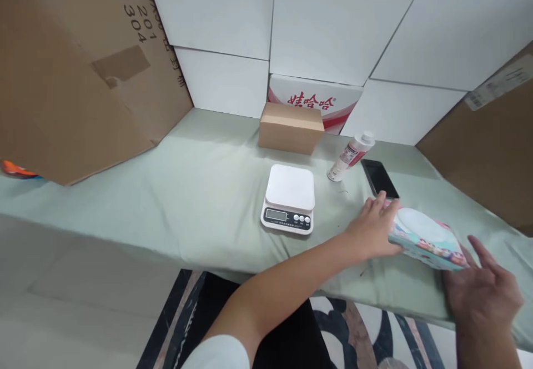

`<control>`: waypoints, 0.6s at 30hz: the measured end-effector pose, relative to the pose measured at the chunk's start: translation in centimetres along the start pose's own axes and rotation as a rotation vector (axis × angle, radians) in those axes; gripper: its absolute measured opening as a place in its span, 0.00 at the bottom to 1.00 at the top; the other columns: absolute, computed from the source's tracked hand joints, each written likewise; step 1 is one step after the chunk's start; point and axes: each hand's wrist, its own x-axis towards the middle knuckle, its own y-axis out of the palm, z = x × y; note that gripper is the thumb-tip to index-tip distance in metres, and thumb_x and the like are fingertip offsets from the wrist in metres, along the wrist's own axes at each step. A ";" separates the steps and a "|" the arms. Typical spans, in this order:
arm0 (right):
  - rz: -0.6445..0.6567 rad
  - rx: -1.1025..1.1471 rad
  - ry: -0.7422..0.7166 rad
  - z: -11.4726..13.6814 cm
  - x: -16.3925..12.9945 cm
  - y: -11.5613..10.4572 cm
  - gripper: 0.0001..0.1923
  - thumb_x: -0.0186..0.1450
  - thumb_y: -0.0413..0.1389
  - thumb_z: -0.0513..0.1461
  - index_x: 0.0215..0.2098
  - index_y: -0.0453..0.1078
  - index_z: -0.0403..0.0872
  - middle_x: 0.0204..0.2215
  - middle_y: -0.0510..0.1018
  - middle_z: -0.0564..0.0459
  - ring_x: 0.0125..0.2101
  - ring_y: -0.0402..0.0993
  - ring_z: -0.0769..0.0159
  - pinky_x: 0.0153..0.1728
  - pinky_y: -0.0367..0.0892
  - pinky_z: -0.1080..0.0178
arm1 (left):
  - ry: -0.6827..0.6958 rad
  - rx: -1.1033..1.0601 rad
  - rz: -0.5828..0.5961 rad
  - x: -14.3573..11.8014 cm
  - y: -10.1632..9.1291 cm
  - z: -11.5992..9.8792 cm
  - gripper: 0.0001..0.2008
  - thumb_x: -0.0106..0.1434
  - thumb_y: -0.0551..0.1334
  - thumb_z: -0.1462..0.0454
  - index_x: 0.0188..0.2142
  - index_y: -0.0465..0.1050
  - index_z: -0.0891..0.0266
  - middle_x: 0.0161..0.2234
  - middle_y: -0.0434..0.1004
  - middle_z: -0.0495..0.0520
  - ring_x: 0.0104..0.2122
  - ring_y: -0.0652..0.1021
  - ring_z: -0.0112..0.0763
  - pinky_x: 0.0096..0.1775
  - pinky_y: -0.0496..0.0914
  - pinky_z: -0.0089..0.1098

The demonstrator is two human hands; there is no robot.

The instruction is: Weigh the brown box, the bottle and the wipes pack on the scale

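On the green-covered table (187, 191), at its right near edge, a colourful tissue pack (427, 239) is held between both hands: the left hand (372, 229) is pressed against its left end, the right hand (483, 291) against its right, fingers spread. A white scale (289, 197) and a phone (378, 177) lie nearby.

The right hand (485, 297) covers the near end of the pack (427, 238); its wrist is cut by the bottom edge. The left hand (372, 229) hides the pack's left end. Scale (289, 198) display unreadable. Phone (380, 178) near end hidden behind the pack.
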 end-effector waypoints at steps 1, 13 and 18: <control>0.002 0.000 0.000 -0.1 0.2 0.6 0.20 0.54 0.60 0.53 0.42 0.85 0.61 0.55 0.80 0.33 0.68 0.65 0.22 0.54 0.54 0.13 | 0.006 -0.013 -0.016 0.3 -0.1 0.5 0.63 0.57 0.76 0.47 0.79 0.41 0.60 0.81 0.32 0.67 0.79 0.43 0.65 0.76 0.56 0.60; -0.028 0.126 -0.168 3.5 -4.7 8.4 0.20 0.54 0.55 0.50 0.34 0.86 0.54 0.51 0.83 0.37 0.69 0.67 0.28 0.70 0.48 0.22 | 0.192 0.142 -0.127 -1.3 -3.4 -0.2 0.52 0.68 0.69 0.47 0.79 0.44 0.63 0.74 0.62 0.67 0.76 0.62 0.49 0.71 0.70 0.37; 0.157 0.238 -0.379 5.8 -9.3 14.9 0.20 0.56 0.55 0.44 0.42 0.85 0.56 0.46 0.86 0.47 0.60 0.78 0.42 0.75 0.52 0.33 | 0.389 0.175 -0.312 -6.1 -11.4 -0.5 0.51 0.66 0.71 0.46 0.78 0.47 0.59 0.73 0.63 0.68 0.74 0.66 0.50 0.72 0.68 0.48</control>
